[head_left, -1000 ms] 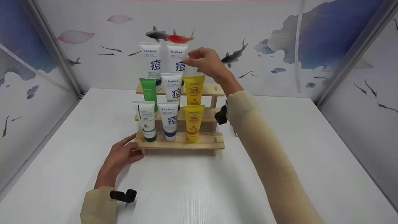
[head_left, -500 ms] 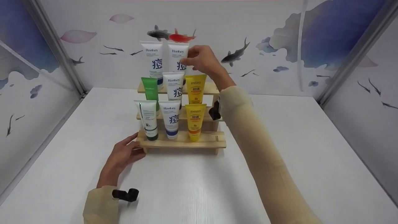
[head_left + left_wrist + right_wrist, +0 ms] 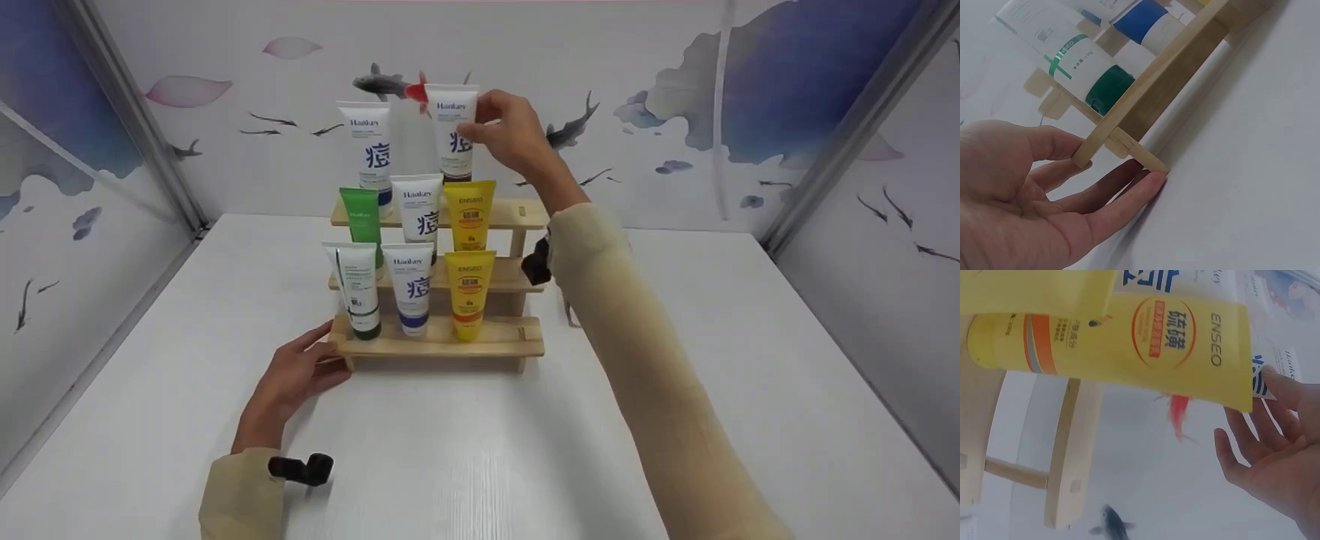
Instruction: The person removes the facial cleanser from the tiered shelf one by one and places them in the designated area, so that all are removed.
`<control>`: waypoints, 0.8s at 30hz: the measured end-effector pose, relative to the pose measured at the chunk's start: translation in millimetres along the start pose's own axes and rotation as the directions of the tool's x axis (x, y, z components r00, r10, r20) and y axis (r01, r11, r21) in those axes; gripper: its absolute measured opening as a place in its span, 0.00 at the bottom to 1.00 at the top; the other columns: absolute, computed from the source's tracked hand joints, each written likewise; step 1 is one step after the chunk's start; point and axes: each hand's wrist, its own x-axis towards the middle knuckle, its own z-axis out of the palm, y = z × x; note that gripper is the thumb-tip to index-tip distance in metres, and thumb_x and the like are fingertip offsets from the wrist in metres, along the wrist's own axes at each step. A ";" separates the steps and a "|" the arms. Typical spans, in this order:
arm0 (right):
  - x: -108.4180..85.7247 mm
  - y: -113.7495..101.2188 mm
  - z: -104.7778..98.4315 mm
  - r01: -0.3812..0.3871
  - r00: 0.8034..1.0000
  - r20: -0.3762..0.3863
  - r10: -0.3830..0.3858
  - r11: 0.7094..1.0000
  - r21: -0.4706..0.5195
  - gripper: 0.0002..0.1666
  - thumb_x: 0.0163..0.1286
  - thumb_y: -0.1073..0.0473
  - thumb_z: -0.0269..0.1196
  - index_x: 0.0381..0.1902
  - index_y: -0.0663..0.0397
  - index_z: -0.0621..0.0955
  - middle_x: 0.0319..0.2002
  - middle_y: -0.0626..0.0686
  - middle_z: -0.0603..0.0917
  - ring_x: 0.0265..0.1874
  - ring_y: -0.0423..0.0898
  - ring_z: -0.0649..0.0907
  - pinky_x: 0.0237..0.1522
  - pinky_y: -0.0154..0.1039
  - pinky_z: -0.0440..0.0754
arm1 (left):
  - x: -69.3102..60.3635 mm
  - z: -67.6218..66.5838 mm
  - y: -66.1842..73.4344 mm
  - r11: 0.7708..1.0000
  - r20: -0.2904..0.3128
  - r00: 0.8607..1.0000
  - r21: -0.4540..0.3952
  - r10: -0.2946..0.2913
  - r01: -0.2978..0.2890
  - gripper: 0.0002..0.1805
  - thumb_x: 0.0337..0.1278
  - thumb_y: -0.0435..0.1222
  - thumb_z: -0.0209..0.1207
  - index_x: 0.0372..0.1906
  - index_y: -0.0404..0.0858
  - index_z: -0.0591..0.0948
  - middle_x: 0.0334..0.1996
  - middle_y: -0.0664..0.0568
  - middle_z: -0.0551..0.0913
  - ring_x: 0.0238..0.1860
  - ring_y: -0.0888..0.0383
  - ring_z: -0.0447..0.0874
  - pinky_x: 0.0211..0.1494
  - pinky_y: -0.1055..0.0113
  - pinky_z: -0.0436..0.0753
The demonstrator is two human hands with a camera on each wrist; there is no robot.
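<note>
My right hand (image 3: 514, 135) pinches a white squeeze tube (image 3: 453, 112) with blue lettering by its right side, thumb in front. The tube is upright, its lower end partly hidden behind a yellow tube (image 3: 469, 217). Below, my left hand (image 3: 295, 375) grips the left end of the lowest step of a three-step wooden display rack (image 3: 439, 346). In the left wrist view, thumb and fingers (image 3: 1123, 211) lie about the step's end and its short leg. Yellow tubes hide part of the held tube in the right wrist view.
A similar white tube (image 3: 365, 150) stands on the top step at left. A green tube (image 3: 363, 225) and a white tube (image 3: 418, 202) share the middle step with the yellow one. Green-banded white (image 3: 358, 289), blue-banded white (image 3: 411, 289) and yellow (image 3: 469, 296) tubes stand in front.
My right hand closed on the right-hand tube of the top step, then raised it and shifted it to the right. My left hand has stayed at the rack's end.
</note>
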 end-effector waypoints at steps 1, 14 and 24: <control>-1.9 2.1 -4.9 0.009 1.000 -0.018 -0.009 1.000 0.003 0.22 0.73 0.56 0.63 0.63 0.49 0.76 0.60 0.50 0.79 0.58 0.44 0.78 0.68 0.37 0.77 | 0.6 0.8 -0.1 1.000 0.005 1.000 -0.004 -0.002 0.002 0.33 0.78 0.39 0.45 0.81 0.49 0.51 0.72 0.36 0.66 0.63 0.49 0.77 0.64 0.63 0.83; -16.5 32.9 -58.3 -0.070 0.987 -0.128 0.093 0.983 0.170 0.23 0.75 0.54 0.60 0.65 0.44 0.70 0.63 0.52 0.75 0.59 0.50 0.80 0.65 0.41 0.82 | -2.2 -0.4 0.4 1.000 0.026 1.000 0.003 -0.018 0.018 0.32 0.79 0.38 0.43 0.81 0.50 0.49 0.73 0.35 0.64 0.63 0.49 0.77 0.63 0.64 0.84; -25.2 80.9 -87.7 -0.133 0.974 -0.159 0.160 0.977 0.166 0.21 0.79 0.57 0.53 0.66 0.48 0.66 0.65 0.55 0.70 0.65 0.52 0.75 0.68 0.50 0.79 | 0.1 -0.5 0.6 0.999 0.029 0.999 0.026 -0.024 0.023 0.33 0.79 0.40 0.43 0.81 0.51 0.49 0.73 0.36 0.64 0.60 0.51 0.78 0.62 0.65 0.85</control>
